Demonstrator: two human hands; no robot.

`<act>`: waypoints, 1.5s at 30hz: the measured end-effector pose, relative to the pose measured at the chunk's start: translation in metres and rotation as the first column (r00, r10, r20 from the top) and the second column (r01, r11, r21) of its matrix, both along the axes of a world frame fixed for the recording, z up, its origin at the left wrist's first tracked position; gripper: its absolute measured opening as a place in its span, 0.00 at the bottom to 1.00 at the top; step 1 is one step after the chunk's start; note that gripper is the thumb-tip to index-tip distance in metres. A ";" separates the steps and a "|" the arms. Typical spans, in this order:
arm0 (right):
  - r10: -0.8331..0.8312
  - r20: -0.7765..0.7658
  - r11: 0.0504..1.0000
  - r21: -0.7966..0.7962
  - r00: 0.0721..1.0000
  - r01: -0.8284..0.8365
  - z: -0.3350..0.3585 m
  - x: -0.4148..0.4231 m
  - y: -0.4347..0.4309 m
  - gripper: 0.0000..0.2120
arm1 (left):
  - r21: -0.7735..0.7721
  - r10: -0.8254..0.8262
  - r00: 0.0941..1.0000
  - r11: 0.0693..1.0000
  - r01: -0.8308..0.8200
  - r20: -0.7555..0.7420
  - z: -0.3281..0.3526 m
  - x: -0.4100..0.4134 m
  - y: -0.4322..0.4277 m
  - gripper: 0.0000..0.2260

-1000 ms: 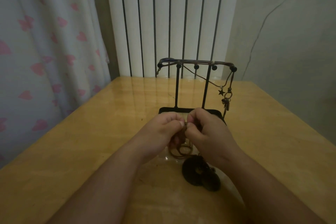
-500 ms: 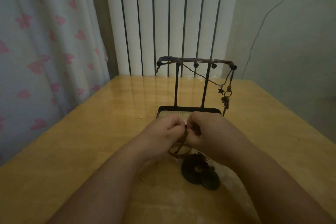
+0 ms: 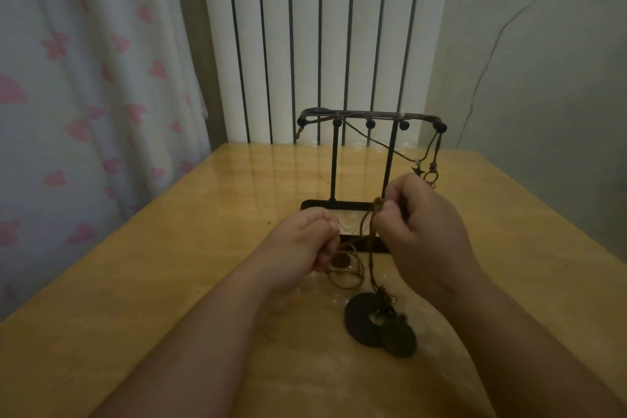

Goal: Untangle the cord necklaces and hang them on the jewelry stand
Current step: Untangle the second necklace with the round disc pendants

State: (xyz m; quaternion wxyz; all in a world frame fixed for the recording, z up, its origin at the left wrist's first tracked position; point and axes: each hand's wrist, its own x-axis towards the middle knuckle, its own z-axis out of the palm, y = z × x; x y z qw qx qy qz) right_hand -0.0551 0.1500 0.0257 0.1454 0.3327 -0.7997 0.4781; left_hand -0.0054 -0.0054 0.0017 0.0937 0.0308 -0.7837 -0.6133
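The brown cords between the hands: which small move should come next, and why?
Probably raise the right hand, which pinches one cord, while the left hand holds the loose loops low: the strands cross between the hands, and the dark discs lie on the table.

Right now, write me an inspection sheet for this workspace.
Surface: wooden table, glossy, dimly lit.
Job's things: jewelry stand upright, with a star-pendant necklace hanging at its right end; brown cords tangled between the hands; two dark disc pendants lying on the table.
Clutter: one small speck left of the stand.
Hands: left hand and right hand both pinch the cords.
Cables: thin dark line on the wall, wire or crack unclear.
Surroundings: white radiator behind, pink-print curtain at left.
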 end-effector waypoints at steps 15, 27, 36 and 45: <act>0.101 0.054 0.976 0.190 0.993 -0.109 -0.012 -0.004 -0.004 0.03 | -0.094 0.016 0.990 0.995 -0.030 -0.142 0.005 0.000 -0.001 0.05; 0.110 0.023 0.966 0.231 0.994 -0.112 -0.013 -0.005 -0.003 0.02 | -0.009 -0.017 0.999 1.000 0.016 -0.049 0.009 0.002 0.002 0.10; 0.113 0.040 0.958 0.261 0.993 -0.120 -0.012 -0.006 -0.005 0.02 | 0.010 -0.022 1.000 1.000 0.022 -0.011 0.008 0.002 0.003 0.16; 0.121 0.012 0.961 0.248 0.993 -0.120 -0.011 -0.003 -0.004 0.04 | 0.298 -0.146 0.989 0.946 0.129 0.038 0.005 0.001 -0.001 0.14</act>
